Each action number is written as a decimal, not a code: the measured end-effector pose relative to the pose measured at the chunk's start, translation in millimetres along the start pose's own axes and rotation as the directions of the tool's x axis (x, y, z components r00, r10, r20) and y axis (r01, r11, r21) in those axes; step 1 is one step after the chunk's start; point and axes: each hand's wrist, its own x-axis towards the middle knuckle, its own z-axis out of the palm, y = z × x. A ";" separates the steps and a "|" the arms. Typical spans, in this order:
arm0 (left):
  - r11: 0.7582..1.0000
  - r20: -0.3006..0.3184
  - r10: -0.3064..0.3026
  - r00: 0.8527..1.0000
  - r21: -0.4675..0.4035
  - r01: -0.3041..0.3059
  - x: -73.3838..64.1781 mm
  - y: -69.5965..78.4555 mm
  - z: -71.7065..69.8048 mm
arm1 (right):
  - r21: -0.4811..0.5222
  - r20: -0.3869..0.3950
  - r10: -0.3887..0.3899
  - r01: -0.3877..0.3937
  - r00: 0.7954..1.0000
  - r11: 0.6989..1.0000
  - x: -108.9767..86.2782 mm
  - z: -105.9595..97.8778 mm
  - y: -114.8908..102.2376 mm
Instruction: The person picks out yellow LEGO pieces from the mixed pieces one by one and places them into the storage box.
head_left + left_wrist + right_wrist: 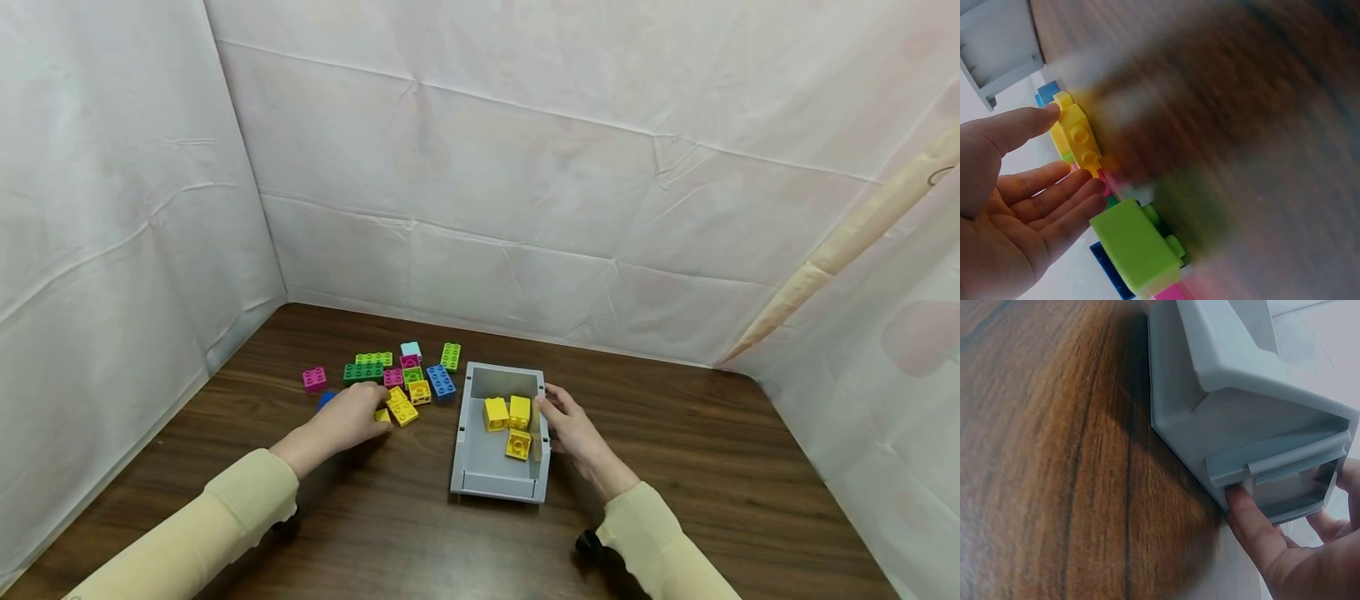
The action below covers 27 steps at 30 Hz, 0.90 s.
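Under left hand (347,418), loosely parted, holding nothing: apparently reaching for yellow brick (1074,117) | Against right hand (580,433): gripping grey bin (487,462) by side | Next: probably pinch brick

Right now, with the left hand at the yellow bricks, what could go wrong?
The left hand might nudge a neighbour aside, since the yellow bricks beside it lie close together.
The right hand touches the side of the gray bin, so a hard push could slide it.
Such a jolt may also shift the three yellow blocks inside.
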 end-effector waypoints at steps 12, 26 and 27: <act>1.000 0.011 0.014 1.000 0.017 -0.014 2.6 -2.8 1.3 | 0.016 -0.012 0.002 -0.001 1.000 1.000 0.0 0.8 -0.5; 0.999 0.012 0.008 1.000 0.036 -0.008 2.7 -0.8 -4.1 | 0.011 -0.006 0.004 -0.004 1.000 1.000 0.8 0.0 1.6; 0.999 0.011 0.008 1.000 0.040 -0.008 2.7 -0.5 -4.7 | 0.009 -0.006 0.004 -0.004 1.000 1.000 0.8 0.1 1.4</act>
